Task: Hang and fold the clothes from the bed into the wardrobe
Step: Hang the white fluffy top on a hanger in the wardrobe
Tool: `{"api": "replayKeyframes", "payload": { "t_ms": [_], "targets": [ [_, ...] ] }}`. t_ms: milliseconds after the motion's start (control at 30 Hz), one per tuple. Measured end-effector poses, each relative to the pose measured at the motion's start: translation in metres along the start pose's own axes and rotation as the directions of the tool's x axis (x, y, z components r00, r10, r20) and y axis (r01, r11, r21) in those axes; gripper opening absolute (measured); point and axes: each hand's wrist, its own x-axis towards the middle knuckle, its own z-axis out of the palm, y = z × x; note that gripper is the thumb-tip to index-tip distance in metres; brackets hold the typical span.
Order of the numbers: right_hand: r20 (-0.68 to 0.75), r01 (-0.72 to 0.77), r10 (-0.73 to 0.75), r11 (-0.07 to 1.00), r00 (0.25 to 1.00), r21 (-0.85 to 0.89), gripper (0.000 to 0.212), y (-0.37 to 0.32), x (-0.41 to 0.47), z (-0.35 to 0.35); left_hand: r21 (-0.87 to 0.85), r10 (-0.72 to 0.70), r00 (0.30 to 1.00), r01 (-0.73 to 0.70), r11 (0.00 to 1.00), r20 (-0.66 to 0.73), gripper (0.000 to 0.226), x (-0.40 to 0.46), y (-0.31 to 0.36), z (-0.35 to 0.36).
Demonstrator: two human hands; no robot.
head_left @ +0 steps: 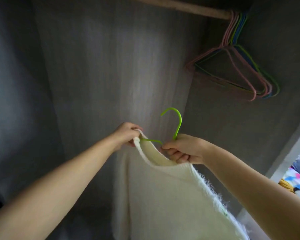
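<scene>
A cream knitted sweater (pixel 170 196) hangs down in front of me inside the grey wardrobe. A green hanger (pixel 177 125) sits in its neckline, hook pointing up. My left hand (pixel 126 135) grips the left edge of the collar over the hanger's arm. My right hand (pixel 182 148) grips the hanger's neck together with the right side of the collar. Most of the hanger's frame is hidden inside the sweater.
A wooden rail (pixel 185 7) runs across the top of the wardrobe. Several empty pink, green and blue hangers (pixel 239 71) hang bunched at its right end. Past the wardrobe's right wall (pixel 287 153), colourful bedding (pixel 296 179) shows at the right edge.
</scene>
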Motion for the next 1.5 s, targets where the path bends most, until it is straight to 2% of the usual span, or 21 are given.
{"api": "replayKeyframes", "payload": {
  "t_ms": [67, 100, 167, 267, 333, 367, 433, 500, 567, 633, 733, 800, 867, 933, 1000, 1067, 1133, 1200, 1267, 1367, 1500],
  "targets": [
    [-0.015, 0.077, -0.076, 0.966, 0.997, 0.245, 0.025, -0.017, 0.009, -0.003, -0.399, -0.022, 1.000, 0.028, 0.917, 0.018, 0.037, -0.010, -0.003, -0.020],
    [-0.012, 0.106, -0.110, 0.922, 0.994, 0.372, 0.026, -0.030, 0.016, -0.002, -0.458, -0.014, 1.000, 0.011, 0.889, -0.002, 0.043, -0.017, -0.006, -0.030],
    [0.019, 0.120, -0.154, 0.832, 0.988, 0.542, 0.026, -0.058, 0.033, 0.004, -0.377, 0.010, 1.000, -0.018, 0.926, -0.023, 0.055, -0.040, -0.014, -0.032],
    [0.116, 0.096, -0.180, 0.851, 0.977, 0.516, 0.024, -0.105, 0.062, 0.029, -0.180, 0.087, 0.991, -0.068, 0.981, 0.097, 0.087, -0.075, -0.006, -0.018],
    [0.199, 0.082, -0.202, 0.869, 0.959, 0.489, 0.025, -0.135, 0.080, 0.054, -0.132, 0.160, 0.985, -0.151, 0.980, 0.061, 0.095, -0.081, 0.011, -0.026],
    [0.217, 0.098, -0.228, 0.869, 0.949, 0.484, 0.027, -0.149, 0.090, 0.069, -0.127, 0.166, 0.986, -0.163, 0.979, 0.015, 0.091, -0.079, 0.019, -0.038],
    [0.217, 0.141, -0.292, 0.840, 0.931, 0.525, 0.037, -0.172, 0.110, 0.092, -0.090, 0.153, 0.984, -0.162, 0.983, -0.094, 0.069, -0.077, 0.032, -0.063],
    [0.228, 0.171, -0.357, 0.801, 0.906, 0.574, 0.043, -0.195, 0.126, 0.112, 0.018, 0.149, 0.966, -0.148, 0.989, -0.211, 0.052, -0.076, 0.036, -0.091],
    [0.262, 0.204, -0.419, 0.787, 0.869, 0.583, 0.032, -0.225, 0.133, 0.134, 0.164, 0.197, 0.892, -0.141, 0.976, -0.407, 0.035, -0.079, 0.039, -0.127],
    [0.257, 0.279, -0.471, 0.794, 0.843, 0.540, 0.032, -0.252, 0.133, 0.152, 0.251, 0.285, 0.777, -0.169, 0.953, -0.561, 0.024, -0.079, 0.047, -0.163],
    [0.253, 0.441, -0.552, 0.811, 0.794, 0.385, 0.047, -0.293, 0.134, 0.173, 0.284, 0.360, 0.664, -0.225, 0.932, -0.655, 0.030, -0.076, 0.075, -0.206],
    [0.152, 0.552, -0.602, 0.787, 0.784, 0.275, 0.035, -0.323, 0.139, 0.180, 0.307, 0.382, 0.621, -0.230, 0.924, -0.685, 0.035, -0.067, 0.098, -0.228],
    [-0.009, 0.648, -0.659, 0.737, 0.752, 0.191, 0.025, -0.352, 0.146, 0.185, 0.333, 0.387, 0.587, -0.204, 0.921, -0.711, 0.039, -0.055, 0.122, -0.250],
    [-0.117, 0.688, -0.679, 0.708, 0.725, 0.156, 0.019, -0.379, 0.158, 0.190, 0.373, 0.395, 0.557, -0.160, 0.914, -0.730, 0.039, -0.043, 0.144, -0.270],
    [-0.173, 0.681, -0.660, 0.720, 0.731, 0.133, 0.024, -0.400, 0.172, 0.194, 0.431, 0.398, 0.542, -0.073, 0.900, -0.740, 0.043, -0.028, 0.159, -0.288],
    [-0.169, 0.687, -0.669, 0.721, 0.724, 0.090, 0.026, -0.415, 0.184, 0.200, 0.467, 0.383, 0.544, 0.018, 0.884, -0.747, 0.055, -0.013, 0.169, -0.305],
    [-0.172, 0.726, -0.711, 0.686, 0.682, 0.047, 0.021, -0.421, 0.188, 0.207, 0.469, 0.364, 0.534, 0.071, 0.880, -0.763, 0.064, -0.001, 0.177, -0.319],
    [-0.176, 0.769, -0.750, 0.631, 0.638, 0.098, 0.016, -0.423, 0.194, 0.213, 0.476, 0.372, 0.513, 0.084, 0.875, -0.774, 0.065, 0.006, 0.177, -0.327],
    [-0.125, 0.789, -0.779, 0.601, 0.614, 0.129, 0.015, -0.417, 0.204, 0.220, 0.457, 0.353, 0.495, 0.103, 0.883, -0.794, 0.064, 0.008, 0.164, -0.332],
    [-0.005, 0.781, -0.782, 0.623, 0.623, -0.047, 0.023, -0.396, 0.217, 0.231, 0.400, 0.267, 0.507, 0.172, 0.901, -0.819, 0.060, 0.007, 0.131, -0.333],
    [-0.007, 0.814, -0.814, 0.581, 0.581, -0.017, 0.029, -0.376, 0.225, 0.238, 0.460, 0.276, 0.533, 0.249, 0.852, -0.800, 0.064, -0.004, 0.127, -0.334]
  ]
}}
